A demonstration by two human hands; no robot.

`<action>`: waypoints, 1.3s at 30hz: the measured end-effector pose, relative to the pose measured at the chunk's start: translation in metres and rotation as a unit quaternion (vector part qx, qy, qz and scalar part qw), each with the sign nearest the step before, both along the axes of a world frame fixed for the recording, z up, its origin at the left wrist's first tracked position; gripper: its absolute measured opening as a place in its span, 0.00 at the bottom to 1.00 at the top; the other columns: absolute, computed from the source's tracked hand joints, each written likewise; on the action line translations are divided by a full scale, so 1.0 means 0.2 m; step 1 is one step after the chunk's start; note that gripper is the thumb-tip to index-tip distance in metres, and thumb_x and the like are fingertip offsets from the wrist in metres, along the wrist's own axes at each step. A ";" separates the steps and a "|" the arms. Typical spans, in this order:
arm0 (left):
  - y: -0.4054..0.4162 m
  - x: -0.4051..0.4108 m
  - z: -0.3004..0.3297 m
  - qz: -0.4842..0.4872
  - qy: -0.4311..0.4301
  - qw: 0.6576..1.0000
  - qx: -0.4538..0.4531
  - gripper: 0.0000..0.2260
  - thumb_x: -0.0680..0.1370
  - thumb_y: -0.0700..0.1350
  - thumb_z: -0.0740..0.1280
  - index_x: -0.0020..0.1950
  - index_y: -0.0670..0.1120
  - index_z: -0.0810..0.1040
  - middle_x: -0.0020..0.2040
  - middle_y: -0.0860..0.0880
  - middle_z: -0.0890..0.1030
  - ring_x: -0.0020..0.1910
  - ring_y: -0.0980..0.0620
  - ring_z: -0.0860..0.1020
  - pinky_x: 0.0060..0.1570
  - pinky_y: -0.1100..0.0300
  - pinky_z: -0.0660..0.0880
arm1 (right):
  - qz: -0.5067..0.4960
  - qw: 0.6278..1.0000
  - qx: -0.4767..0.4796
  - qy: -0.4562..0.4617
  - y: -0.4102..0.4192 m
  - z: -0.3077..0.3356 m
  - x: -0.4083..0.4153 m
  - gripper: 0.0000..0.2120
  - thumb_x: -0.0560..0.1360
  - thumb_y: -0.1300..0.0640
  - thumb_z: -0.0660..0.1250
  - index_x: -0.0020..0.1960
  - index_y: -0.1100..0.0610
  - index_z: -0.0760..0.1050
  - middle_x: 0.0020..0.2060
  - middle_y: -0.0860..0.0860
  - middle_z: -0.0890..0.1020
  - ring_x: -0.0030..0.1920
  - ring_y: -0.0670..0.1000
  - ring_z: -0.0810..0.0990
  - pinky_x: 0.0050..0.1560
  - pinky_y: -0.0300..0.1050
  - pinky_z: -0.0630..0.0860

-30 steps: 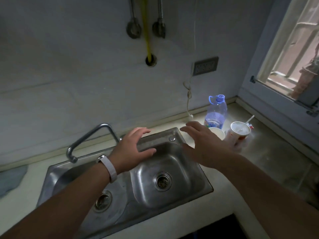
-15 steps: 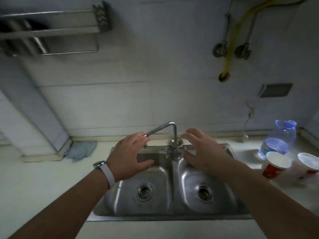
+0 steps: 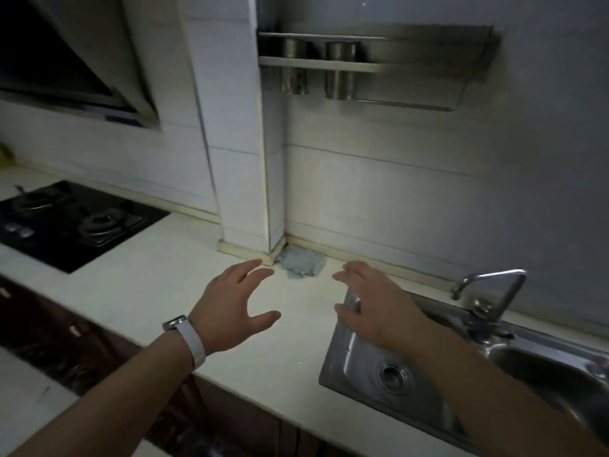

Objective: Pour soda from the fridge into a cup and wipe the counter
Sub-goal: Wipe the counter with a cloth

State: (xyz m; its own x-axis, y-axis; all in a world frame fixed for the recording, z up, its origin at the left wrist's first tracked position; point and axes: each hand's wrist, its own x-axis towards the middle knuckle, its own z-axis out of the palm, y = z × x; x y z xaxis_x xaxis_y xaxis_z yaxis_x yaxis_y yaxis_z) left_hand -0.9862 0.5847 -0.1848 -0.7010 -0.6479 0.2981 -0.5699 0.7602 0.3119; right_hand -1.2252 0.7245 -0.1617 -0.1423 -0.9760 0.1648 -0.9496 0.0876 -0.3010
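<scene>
Here, nearest of all, two bare forearms are reaching out over the pale surface point(image 3: 158, 291), the left one wearing a white wristband point(image 3: 189, 341). The left hand point(image 3: 230, 311) is hanging above the surface with its fingers spread and loosely bent, thumb apart, grasping nothing. The right hand point(image 3: 375, 311) is hovering likewise, fingers relaxed and released, its palm lying over the near left corner of the steel sink point(image 3: 356, 384), though whether it is touching the rim I cannot tell. To the right, the faucet point(image 3: 491, 291) is standing at the back edge of the sink, its spout pointing left. Just beyond the two hands, between their fingertips and the wall, a crumpled pale blue cloth point(image 3: 301, 263) is lying on the surface, tucked into the corner where a tiled column point(image 3: 244, 159) is meeting the back wall; neither hand is touching it. Off to the left, a black gas hob point(image 3: 72, 222) is sitting set into the surface. Higher up on the wall, a metal rack point(image 3: 372, 65) is holding two steel canisters point(image 3: 316, 69), and a range hood point(image 3: 75, 67) is hanging over the hob.
</scene>
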 end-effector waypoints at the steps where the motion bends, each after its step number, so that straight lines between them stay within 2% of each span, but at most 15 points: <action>1: -0.04 0.09 0.00 0.012 0.003 1.000 0.004 0.34 0.69 0.65 0.67 0.71 0.51 0.72 0.73 0.49 0.69 0.70 0.46 0.68 0.66 0.47 0.68 | 0.009 1.000 0.002 0.004 -0.06 -0.01 0.07 0.28 0.74 0.39 0.57 0.72 0.45 0.64 0.73 0.43 0.62 0.70 0.47 0.63 0.68 0.50 0.65; 4: -0.13 0.33 0.01 0.041 0.019 0.999 0.006 0.34 0.68 0.66 0.66 0.70 0.51 0.72 0.73 0.49 0.69 0.70 0.47 0.68 0.65 0.46 0.69 | 0.038 0.999 0.005 0.007 -0.23 -0.02 0.26 0.28 0.75 0.40 0.58 0.73 0.46 0.63 0.73 0.44 0.62 0.71 0.47 0.61 0.68 0.51 0.64; 8: -0.21 0.56 0.00 0.070 0.040 0.997 0.015 0.33 0.68 0.65 0.68 0.70 0.52 0.72 0.73 0.50 0.69 0.70 0.48 0.68 0.66 0.47 0.69 | 0.065 0.998 0.006 0.006 -0.39 -0.05 0.44 0.27 0.76 0.39 0.58 0.73 0.44 0.63 0.73 0.43 0.61 0.71 0.47 0.60 0.65 0.45 0.63; 15: -0.29 0.73 -0.08 0.102 0.037 0.994 0.027 0.32 0.70 0.60 0.73 0.71 0.52 0.70 0.74 0.51 0.67 0.72 0.50 0.65 0.69 0.51 0.65 | 0.098 0.995 0.017 -0.001 -0.59 -0.11 0.56 0.26 0.77 0.41 0.60 0.73 0.45 0.63 0.73 0.43 0.62 0.70 0.47 0.62 0.66 0.45 0.63; 19: -0.38 0.76 -0.10 0.113 0.014 0.993 0.031 0.33 0.70 0.62 0.72 0.72 0.52 0.70 0.74 0.51 0.67 0.72 0.49 0.65 0.69 0.50 0.65 | 0.108 0.993 0.034 -0.019 -0.70 -0.16 0.58 0.26 0.77 0.41 0.60 0.74 0.46 0.63 0.74 0.44 0.61 0.70 0.48 0.61 0.67 0.46 0.63; 23: -0.53 0.76 -0.11 0.128 0.006 0.991 0.027 0.34 0.69 0.66 0.67 0.72 0.53 0.70 0.74 0.51 0.67 0.72 0.50 0.65 0.69 0.51 0.66 | 0.113 0.992 0.034 -0.037 -0.88 -0.20 0.56 0.26 0.78 0.42 0.60 0.74 0.46 0.62 0.74 0.44 0.61 0.71 0.47 0.60 0.69 0.47 0.62; 29: -0.83 0.69 -0.09 0.114 -0.034 0.993 0.024 0.33 0.70 0.61 0.73 0.72 0.52 0.70 0.74 0.51 0.67 0.71 0.51 0.65 0.68 0.50 0.67 | 0.113 0.991 0.025 -0.069 -1.17 -0.26 0.50 0.26 0.77 0.42 0.60 0.73 0.46 0.63 0.73 0.44 0.61 0.70 0.48 0.61 0.68 0.48 0.63; 35: -1.08 0.56 -0.10 0.095 -0.046 0.994 0.013 0.34 0.70 0.60 0.73 0.73 0.51 0.69 0.74 0.51 0.66 0.72 0.51 0.65 0.69 0.53 0.65 | 0.085 0.993 0.021 -0.077 -1.40 -0.34 0.36 0.27 0.77 0.40 0.59 0.73 0.46 0.63 0.73 0.44 0.62 0.69 0.48 0.63 0.67 0.50 0.66; 39: -1.20 0.53 -0.14 0.080 -0.052 0.995 0.035 0.33 0.70 0.59 0.73 0.73 0.51 0.69 0.74 0.51 0.66 0.72 0.51 0.65 0.69 0.51 0.65 | 0.067 0.993 0.038 -0.086 -1.46 -0.40 0.34 0.26 0.77 0.41 0.60 0.73 0.46 0.63 0.72 0.44 0.63 0.70 0.48 0.63 0.67 0.48 0.65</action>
